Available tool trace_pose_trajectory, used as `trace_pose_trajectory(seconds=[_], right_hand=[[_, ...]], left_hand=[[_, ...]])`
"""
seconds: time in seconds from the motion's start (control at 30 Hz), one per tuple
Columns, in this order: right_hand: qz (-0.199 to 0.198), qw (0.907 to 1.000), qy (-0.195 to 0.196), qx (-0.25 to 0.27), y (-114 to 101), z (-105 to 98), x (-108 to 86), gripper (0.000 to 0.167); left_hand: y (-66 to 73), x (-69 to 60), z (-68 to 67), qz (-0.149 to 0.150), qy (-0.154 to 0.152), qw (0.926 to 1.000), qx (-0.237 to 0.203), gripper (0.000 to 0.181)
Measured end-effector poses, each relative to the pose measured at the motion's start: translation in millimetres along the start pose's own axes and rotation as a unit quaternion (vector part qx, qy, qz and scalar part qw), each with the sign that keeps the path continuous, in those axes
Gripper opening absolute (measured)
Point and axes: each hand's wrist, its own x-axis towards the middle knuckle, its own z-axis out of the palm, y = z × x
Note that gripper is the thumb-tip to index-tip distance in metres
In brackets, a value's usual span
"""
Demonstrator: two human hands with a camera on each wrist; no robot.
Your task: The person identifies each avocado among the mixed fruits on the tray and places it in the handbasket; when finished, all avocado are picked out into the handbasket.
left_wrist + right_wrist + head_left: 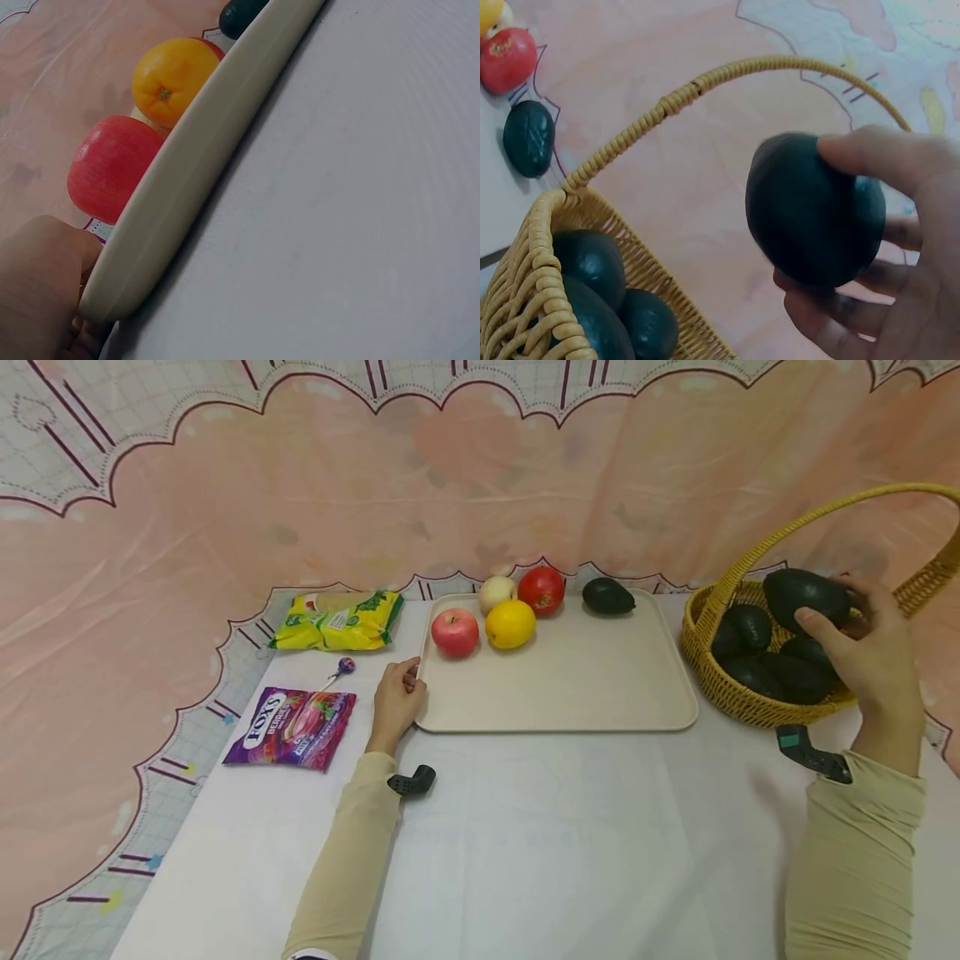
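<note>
My right hand (873, 643) holds a dark green avocado (810, 214), thumb on one side and fingers on the other. The avocado is up over the wicker basket (731, 697), near its arched handle. Several more avocados (592, 262) lie inside the basket. At the left edge of the beige tray (600, 693), my left hand (397, 697) grips the rim; some of its fingers are hidden by the tray in the left wrist view. On the tray sit a pink-red apple (455, 632), an orange (511, 625), a pale round fruit (497, 593), a red pomegranate (542, 591) and one avocado (608, 597).
Left of the tray lie a yellow-green packet (337, 621), a lollipop (345, 666) and a purple Fox's candy bag (292, 728). A white cloth (555, 843) covers the table. A patterned pink cloth (337, 493) hangs behind.
</note>
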Motion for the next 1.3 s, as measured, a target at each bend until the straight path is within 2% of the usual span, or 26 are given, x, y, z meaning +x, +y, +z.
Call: trace_pose_trajectory(seconds=[0.2, 0.57, 0.8, 1.0, 1.13, 1.3], right_hand=[[0.038, 0.9993, 0.002, 0.004, 5.6, 1.2, 5.2, 0.067], [0.058, 0.9983, 0.002, -0.002, 17.1, 8.5, 14.6, 0.069], [0.056, 0.9960, -0.047, -0.052, 23.9, 14.7, 27.0, 0.074], [0.054, 0.9934, -0.053, -0.086, 26.0, 8.5, 40.3, 0.079], [0.061, 0.9902, -0.075, -0.101, 28.6, 3.9, 49.1, 0.084], [0.050, 0.9875, -0.089, -0.120, 32.8, -1.6, 59.8, 0.085]], left_hand=[[0.0, -0.5, 0.0, -0.003, -0.001, 1.0000, 0.000, 0.043], [-0.7, 0.6, 0.9, 0.003, 0.001, 1.0000, -0.002, 0.043], [-1.7, 0.4, 0.1, 0.002, 0.000, 1.0000, 0.001, 0.043], [-0.8, 0.2, 0.2, 0.002, 0.001, 1.0000, 0.001, 0.043], [-0.2, -0.4, -0.2, -0.002, 0.000, 1.0000, 0.003, 0.043], [0.2, -0.7, -0.6, -0.005, -0.004, 1.0000, 0.005, 0.043]])
